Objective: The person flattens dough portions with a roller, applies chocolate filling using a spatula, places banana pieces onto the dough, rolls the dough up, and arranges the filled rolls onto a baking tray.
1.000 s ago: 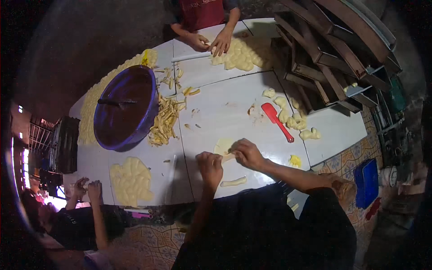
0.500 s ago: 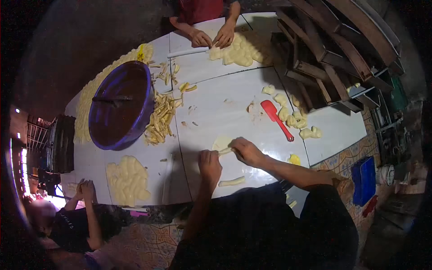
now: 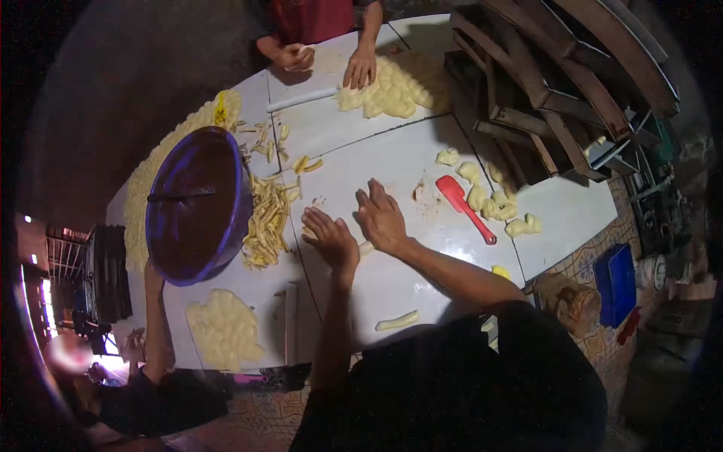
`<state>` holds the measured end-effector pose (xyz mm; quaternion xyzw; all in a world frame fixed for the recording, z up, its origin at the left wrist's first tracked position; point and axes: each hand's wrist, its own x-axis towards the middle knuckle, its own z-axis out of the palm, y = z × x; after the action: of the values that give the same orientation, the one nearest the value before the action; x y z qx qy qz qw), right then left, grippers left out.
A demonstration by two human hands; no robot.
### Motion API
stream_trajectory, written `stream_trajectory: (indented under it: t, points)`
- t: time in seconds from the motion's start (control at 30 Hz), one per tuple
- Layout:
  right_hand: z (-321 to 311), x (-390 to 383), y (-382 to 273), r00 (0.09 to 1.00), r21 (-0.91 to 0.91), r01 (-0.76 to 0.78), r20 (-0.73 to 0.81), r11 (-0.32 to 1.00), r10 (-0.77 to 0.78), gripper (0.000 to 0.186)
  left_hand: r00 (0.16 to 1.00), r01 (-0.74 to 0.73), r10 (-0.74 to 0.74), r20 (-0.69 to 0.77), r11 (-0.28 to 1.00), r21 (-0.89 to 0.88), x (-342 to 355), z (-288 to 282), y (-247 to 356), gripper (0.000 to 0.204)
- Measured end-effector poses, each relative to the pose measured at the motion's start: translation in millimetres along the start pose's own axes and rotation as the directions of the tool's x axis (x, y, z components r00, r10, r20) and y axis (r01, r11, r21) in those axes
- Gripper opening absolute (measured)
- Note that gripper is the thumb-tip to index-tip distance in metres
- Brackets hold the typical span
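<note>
My left hand and my right hand lie flat on the white table, fingers stretched out. Under both palms is a pale dough roll; only short bits of it show between and beside the hands. A second dough roll rests at the near table edge, below my right forearm. To the right of my right hand lies a red spatula, with several twisted dough lumps alongside.
A purple basin of brown filling with a dark stick stands left, beside a heap of yellowish strips. Flattened dough pieces lie near left. Co-workers' hands are at the far side and left. Wooden trays are stacked right.
My hands have gone from pinching the dough with its flat end to lying flat on the roll, farther from me. The far co-worker's hands have parted; the left co-worker's arm reaches to the basin.
</note>
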<state>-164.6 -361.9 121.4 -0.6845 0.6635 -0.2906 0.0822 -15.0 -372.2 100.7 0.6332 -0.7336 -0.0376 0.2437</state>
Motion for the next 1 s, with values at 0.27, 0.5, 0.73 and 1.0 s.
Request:
stream_trajectory:
  t: [0.27, 0.5, 0.73, 1.0]
  points:
    - [-32, -59, 28, 0.952, 0.431, 0.164, 0.167, 0.887, -0.257, 0.042, 0.919, -0.278, 0.379, 0.113, 0.822, -0.497, -56, -20, -19, 0.083]
    - [-70, -95, -12, 0.795, 0.705, -0.087, 0.475, 0.704, -0.377, 0.037, 0.771, 0.446, 0.034, 0.636, 0.683, -0.578, -164, -16, -114, 0.058]
    - [-118, -190, 7, 0.82, 0.509, -0.094, 0.527, 0.855, -0.224, 0.056, 0.864, 0.171, 0.215, 0.456, 0.725, -0.667, -208, -93, -5, 0.051]
    - [-152, -256, 41, 0.991, -0.036, -0.122, 0.048, 0.992, 0.124, 0.054, 0.994, -0.07, 0.108, 0.032, 0.812, -0.579, -228, -116, -41, 0.04]
